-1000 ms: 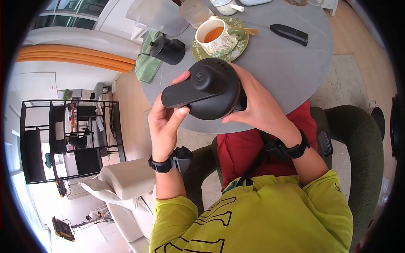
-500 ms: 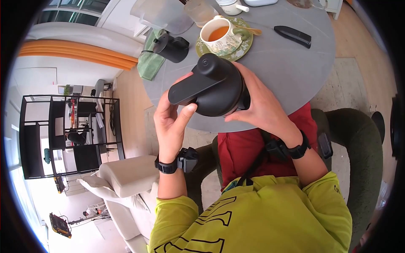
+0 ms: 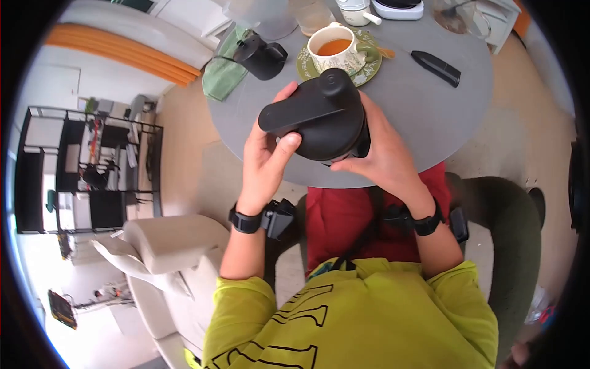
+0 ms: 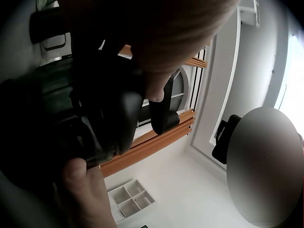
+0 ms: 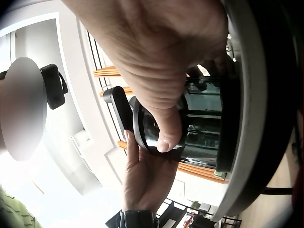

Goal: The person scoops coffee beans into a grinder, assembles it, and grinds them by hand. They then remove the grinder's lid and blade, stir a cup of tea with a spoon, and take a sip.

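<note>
Both hands hold a black-lidded container point(image 3: 326, 132) over the near edge of the grey round table point(image 3: 424, 129). In the right wrist view its see-through dark body point(image 5: 204, 118) ends in a black base. A flat black arm point(image 5: 120, 109) stands out from the lid. My left hand point(image 3: 265, 160) grips the lid's side, its thumb just below the arm. My right hand point(image 3: 390, 144) is wrapped round the body, its thumb point(image 5: 167, 135) lying across it near the lid. The left wrist view is dark, with the container mostly in shadow.
Beyond the container stands a patterned cup point(image 3: 335, 52) of amber liquid on a green saucer point(image 3: 305, 64). To its left are a small black pot point(image 3: 260, 56) and a green cloth point(image 3: 224, 80); to its right lies a black-handled tool point(image 3: 436, 67). A white handled vessel point(image 3: 355, 12) stands farther back.
Both hands and the container have shifted slightly right and up in the head view. The lid tilts, so more of its side shows. The head view has swung too; both holds stay the same.
</note>
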Available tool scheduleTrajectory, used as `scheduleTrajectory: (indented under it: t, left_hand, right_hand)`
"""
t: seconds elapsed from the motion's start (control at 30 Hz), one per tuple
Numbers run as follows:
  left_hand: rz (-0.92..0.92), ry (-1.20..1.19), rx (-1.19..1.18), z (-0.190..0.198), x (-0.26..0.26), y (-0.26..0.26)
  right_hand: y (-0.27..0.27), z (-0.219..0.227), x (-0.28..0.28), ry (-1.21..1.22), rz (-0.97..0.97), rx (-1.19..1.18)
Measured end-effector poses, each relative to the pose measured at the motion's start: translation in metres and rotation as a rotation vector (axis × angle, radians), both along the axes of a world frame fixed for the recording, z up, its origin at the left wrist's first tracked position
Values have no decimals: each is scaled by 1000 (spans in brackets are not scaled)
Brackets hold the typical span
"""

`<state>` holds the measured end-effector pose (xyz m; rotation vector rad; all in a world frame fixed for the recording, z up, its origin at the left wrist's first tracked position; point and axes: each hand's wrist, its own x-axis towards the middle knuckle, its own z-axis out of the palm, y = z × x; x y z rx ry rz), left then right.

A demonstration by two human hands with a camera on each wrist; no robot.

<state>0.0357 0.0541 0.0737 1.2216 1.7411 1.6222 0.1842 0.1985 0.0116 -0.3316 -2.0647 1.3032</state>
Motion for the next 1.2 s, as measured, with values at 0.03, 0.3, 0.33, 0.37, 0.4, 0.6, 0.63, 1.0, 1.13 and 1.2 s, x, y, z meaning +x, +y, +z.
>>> scheduleTrajectory:
  t: [0.03, 0.3, 0.33, 0.37, 0.4, 0.6, 0.63, 1.0, 1.13, 1.2]
  left_hand:
    - [-25, -2, 23, 0, 0, 0]
    - [-175, 8, 106, -4, -20, 3]
    - [-211, 118, 78, -4, -25, 2]
    - [-196, 113, 92, -5, -24, 2]
    - [-194, 107, 94, -6, -23, 2]
    - [-43, 7, 193, -16, -8, 8]
    - [-23, 9, 204, -18, -7, 9]
    - [105, 166, 195, -18, 5, 9]
    - [23, 202, 168, -18, -2, 7]
    - [-23, 185, 139, -14, -4, 3]
  right_hand:
    - [1, -1, 0, -24, 25, 25]
    - [1, 1, -4, -74, 76, -75]
    - [1, 0, -4, -83, 90, -59]
    - [1, -2, -4, -85, 88, -70]
    - [1, -3, -4, -86, 84, -83]
    - [1, -3, -5, -62, 127, -177]
    - [2, -5, -6, -69, 131, -172]
    - [1, 0, -5, -111, 85, -129]
    - [-2, 7, -3, -102, 123, -176]
    - [-3, 13, -2, -126, 214, -353]
